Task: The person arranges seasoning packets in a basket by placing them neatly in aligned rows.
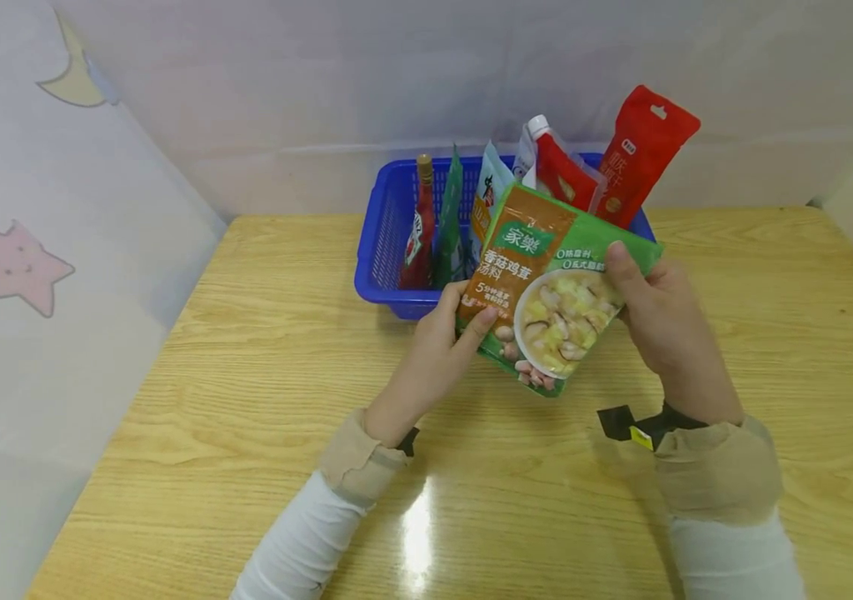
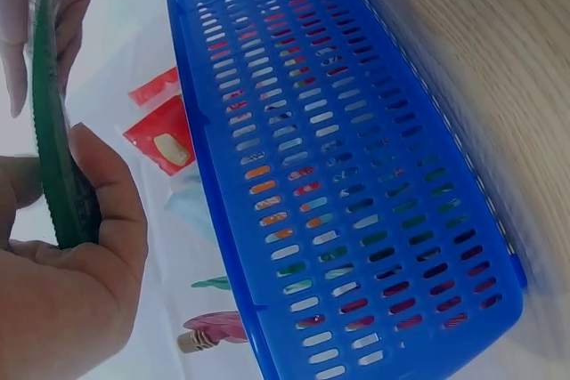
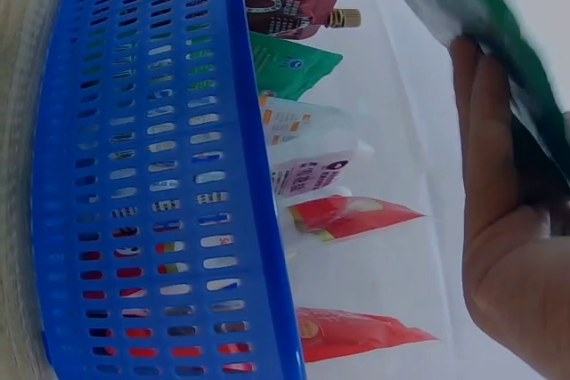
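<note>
Both hands hold a green and brown soup-mix packet (image 1: 546, 292) with a picture of a bowl of soup on its front. My left hand (image 1: 445, 342) pinches its lower left edge, thumb on the front and fingers behind. At the right edge my right hand (image 1: 659, 308) grips it the same way. The packet is tilted and overlaps the front of a blue basket (image 1: 389, 242) in the head view. From the left wrist view the packet shows edge-on between thumb and fingers, in front of the basket wall (image 2: 312, 149).
Standing in the basket are a ketchup pouch (image 1: 417, 237) with a gold cap, a green packet (image 1: 450, 221), a light blue packet (image 1: 494, 179), a white-capped red pouch (image 1: 565, 171) and a tall red packet (image 1: 644, 154). The wooden table (image 1: 246, 375) meets a pale backdrop behind.
</note>
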`<state>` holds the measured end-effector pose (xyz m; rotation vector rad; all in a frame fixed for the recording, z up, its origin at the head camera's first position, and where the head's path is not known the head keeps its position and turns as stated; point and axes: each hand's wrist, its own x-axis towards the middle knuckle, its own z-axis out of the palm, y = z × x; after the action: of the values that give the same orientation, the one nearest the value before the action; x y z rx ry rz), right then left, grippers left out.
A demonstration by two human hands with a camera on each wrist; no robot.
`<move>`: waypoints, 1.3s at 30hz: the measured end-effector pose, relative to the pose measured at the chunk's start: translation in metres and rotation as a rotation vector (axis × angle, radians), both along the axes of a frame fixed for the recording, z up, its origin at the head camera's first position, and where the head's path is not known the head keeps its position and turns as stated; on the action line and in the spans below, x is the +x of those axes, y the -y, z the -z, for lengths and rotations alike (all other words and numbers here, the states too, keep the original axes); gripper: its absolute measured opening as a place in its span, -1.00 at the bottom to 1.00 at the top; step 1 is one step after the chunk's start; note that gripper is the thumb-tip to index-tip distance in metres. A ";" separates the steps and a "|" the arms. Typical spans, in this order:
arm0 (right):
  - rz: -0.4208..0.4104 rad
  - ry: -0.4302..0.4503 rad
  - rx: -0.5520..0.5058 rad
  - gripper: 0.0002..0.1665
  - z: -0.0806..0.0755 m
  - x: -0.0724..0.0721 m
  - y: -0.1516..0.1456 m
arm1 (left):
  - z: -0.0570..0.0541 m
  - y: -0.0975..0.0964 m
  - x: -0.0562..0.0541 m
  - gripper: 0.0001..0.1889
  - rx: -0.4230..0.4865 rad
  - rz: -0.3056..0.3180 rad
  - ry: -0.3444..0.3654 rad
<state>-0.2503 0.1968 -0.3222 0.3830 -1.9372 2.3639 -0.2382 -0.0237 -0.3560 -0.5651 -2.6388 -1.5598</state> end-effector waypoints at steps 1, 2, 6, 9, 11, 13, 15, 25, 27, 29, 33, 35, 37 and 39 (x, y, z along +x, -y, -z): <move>-0.014 0.004 0.006 -0.71 0.000 0.000 0.001 | 0.000 0.001 0.000 -0.53 0.002 -0.003 0.010; -0.026 0.011 0.008 -0.71 0.001 -0.001 0.001 | 0.000 0.001 0.000 -0.53 0.006 -0.006 0.021; -0.066 0.041 0.029 -0.69 0.001 -0.002 0.002 | 0.000 0.003 -0.002 -0.53 0.020 -0.026 0.051; -0.083 0.065 0.049 -0.64 0.000 -0.002 0.001 | 0.000 0.005 -0.003 -0.50 0.007 -0.039 0.064; -0.088 0.072 0.052 -0.61 -0.001 -0.001 0.001 | 0.001 0.006 -0.004 -0.46 -0.012 -0.042 0.069; -0.078 0.068 0.051 -0.59 -0.001 -0.001 0.002 | 0.001 0.006 -0.005 -0.39 -0.030 -0.043 0.073; -0.073 0.056 0.048 -0.58 -0.002 0.001 0.003 | 0.000 0.007 -0.005 -0.30 -0.045 -0.039 0.078; -0.046 0.044 0.081 -0.57 -0.005 0.006 0.007 | 0.000 0.006 -0.005 -0.05 -0.063 -0.025 0.107; -0.051 0.045 0.091 -0.57 -0.006 0.006 0.007 | 0.000 0.006 -0.006 -0.05 -0.067 -0.024 0.116; -0.049 0.047 0.103 -0.56 -0.006 0.007 0.007 | 0.001 0.006 -0.006 -0.17 -0.071 -0.023 0.126; -0.032 0.043 0.126 -0.54 -0.007 0.010 0.009 | 0.000 0.004 -0.007 -0.47 -0.071 -0.029 0.143; -0.033 0.035 0.124 -0.54 -0.008 0.011 0.010 | -0.001 0.004 -0.007 -0.52 -0.065 -0.034 0.150; -0.031 0.030 0.115 -0.55 -0.008 0.012 0.011 | -0.002 0.004 -0.007 -0.51 -0.058 -0.038 0.151; -0.028 0.024 0.104 -0.56 -0.008 0.012 0.012 | -0.002 0.004 -0.006 -0.50 -0.050 -0.043 0.150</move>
<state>-0.2379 0.1852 -0.3144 0.3924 -2.0854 2.3012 -0.2446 -0.0272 -0.3540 -0.4056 -2.7851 -1.5884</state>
